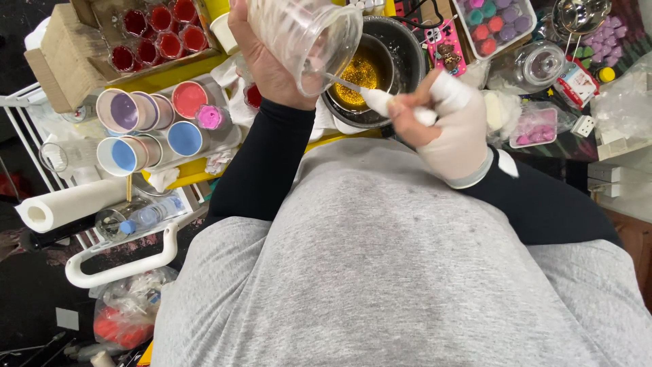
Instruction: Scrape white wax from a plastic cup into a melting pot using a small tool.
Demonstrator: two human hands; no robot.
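The clear plastic cup, tilted in the left hand's wrapped grip above the far pot of gold glitter, could slip or crack if the right hand, pinching a white-handled tool, scrapes too hard.

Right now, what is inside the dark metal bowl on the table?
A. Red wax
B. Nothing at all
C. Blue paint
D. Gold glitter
D: the metal bowl holds a sparkly gold mass, just behind the clear cup in the left hand and the white tool in the gloved right hand.
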